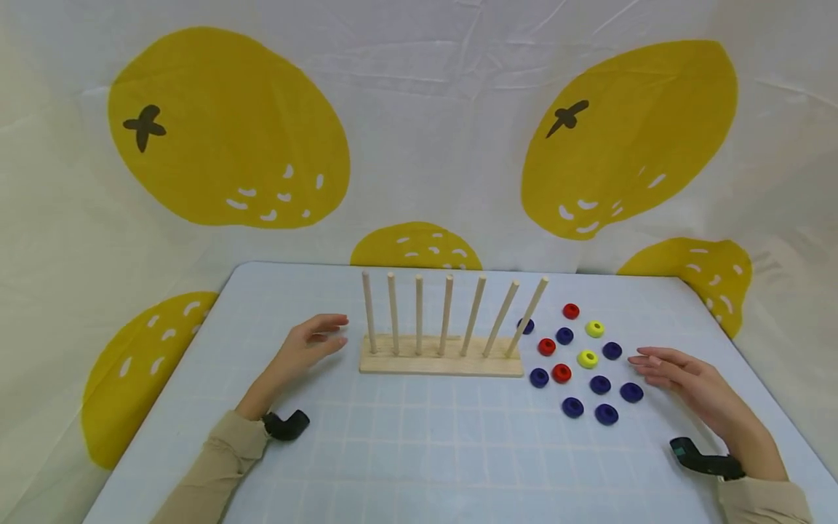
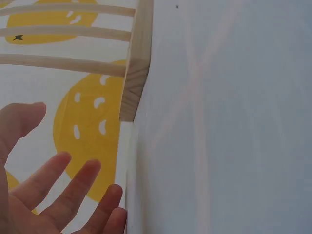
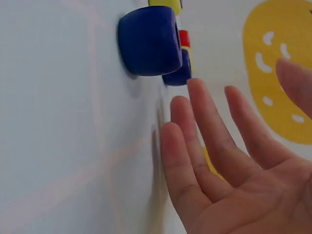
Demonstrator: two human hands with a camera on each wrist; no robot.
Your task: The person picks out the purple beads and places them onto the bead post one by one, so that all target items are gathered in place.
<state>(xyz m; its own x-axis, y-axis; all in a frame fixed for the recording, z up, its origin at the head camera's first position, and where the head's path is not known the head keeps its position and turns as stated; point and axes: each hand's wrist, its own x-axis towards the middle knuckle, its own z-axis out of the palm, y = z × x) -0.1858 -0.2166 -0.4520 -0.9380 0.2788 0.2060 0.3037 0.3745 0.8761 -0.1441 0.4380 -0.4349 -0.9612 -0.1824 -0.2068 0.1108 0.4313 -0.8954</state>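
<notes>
A wooden peg rack [image 1: 425, 366] with a row of several upright pegs stands mid-table. My left hand [image 1: 308, 348] is just off its left end, fingers relaxed and holding nothing; the rack's end [image 2: 134, 92] shows beyond the fingers in the left wrist view. Right of the rack lie several blue, red and yellow rings, among them a blue ring [image 1: 631, 392], a red ring [image 1: 561, 373] and a yellow ring [image 1: 588, 359]. My right hand [image 1: 687, 382] is at their right side with nothing in it. A blue ring [image 3: 148, 41] is ahead of its loosely spread fingertips in the right wrist view.
The white table [image 1: 406, 451] has a faint grid pattern and rounded back corners. Behind it hangs a pale cloth [image 1: 432, 145] printed with big yellow fruit shapes. Black wrist devices [image 1: 286, 425] are worn on both wrists.
</notes>
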